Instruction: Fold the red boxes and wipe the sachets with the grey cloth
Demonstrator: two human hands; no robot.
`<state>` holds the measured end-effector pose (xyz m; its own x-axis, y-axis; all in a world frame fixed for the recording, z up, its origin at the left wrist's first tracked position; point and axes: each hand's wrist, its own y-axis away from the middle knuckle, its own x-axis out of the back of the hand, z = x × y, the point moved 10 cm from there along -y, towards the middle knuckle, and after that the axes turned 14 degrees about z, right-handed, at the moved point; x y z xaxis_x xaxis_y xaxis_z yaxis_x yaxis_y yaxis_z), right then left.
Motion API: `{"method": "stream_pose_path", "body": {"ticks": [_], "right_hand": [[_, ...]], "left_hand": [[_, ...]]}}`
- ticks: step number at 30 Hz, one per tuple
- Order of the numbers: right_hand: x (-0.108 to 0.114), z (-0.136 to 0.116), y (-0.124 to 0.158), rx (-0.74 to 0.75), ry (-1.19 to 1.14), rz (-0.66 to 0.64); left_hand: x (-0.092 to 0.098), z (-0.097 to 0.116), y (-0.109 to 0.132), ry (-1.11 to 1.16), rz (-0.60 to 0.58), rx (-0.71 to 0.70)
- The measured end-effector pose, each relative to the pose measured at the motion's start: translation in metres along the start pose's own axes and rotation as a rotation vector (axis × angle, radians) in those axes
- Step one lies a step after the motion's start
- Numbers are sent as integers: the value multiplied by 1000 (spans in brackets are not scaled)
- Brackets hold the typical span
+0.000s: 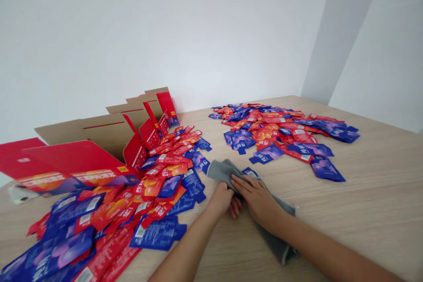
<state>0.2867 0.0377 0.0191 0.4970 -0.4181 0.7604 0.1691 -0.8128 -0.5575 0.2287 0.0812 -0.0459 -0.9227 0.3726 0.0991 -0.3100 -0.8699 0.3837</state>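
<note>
A grey cloth (279,244) lies folded under and around my two hands above the table. My right hand (259,200) is closed on the cloth, with its fingers pressed flat across the top. Just left of it, my left hand (223,200) is curled with its fingertips tucked below, gripping a blue pouch that the cloth and fingers mostly cover. The end of a blue pouch (249,172) shows past my right fingers. One flap of the cloth sticks out toward the far left, and another hangs toward the near right.
Red and blue pouches lie heaped on the left (168,172), with a second heap (267,128) at the back right. Open red cardboard boxes (76,158) stand in a row behind the left heap. A white roll (21,194) is beside them. The wooden table (370,202) meets a white wall.
</note>
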Motion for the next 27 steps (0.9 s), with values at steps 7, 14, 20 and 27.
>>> {"method": "stream_pose_path", "body": {"ticks": [7,14,20,27], "right_hand": [[29,107,-8,-290,-36,197],[83,120,3,-482,-281,570],[24,14,0,12,-19,120],[25,77,-2,-133,305,22]], "left_hand": [[18,28,15,-336,230,-309],[-1,68,48,-1110,351,-966],[-6,55,36,-1245,252,-861],[56,67,13,-270,374,-546]]}}
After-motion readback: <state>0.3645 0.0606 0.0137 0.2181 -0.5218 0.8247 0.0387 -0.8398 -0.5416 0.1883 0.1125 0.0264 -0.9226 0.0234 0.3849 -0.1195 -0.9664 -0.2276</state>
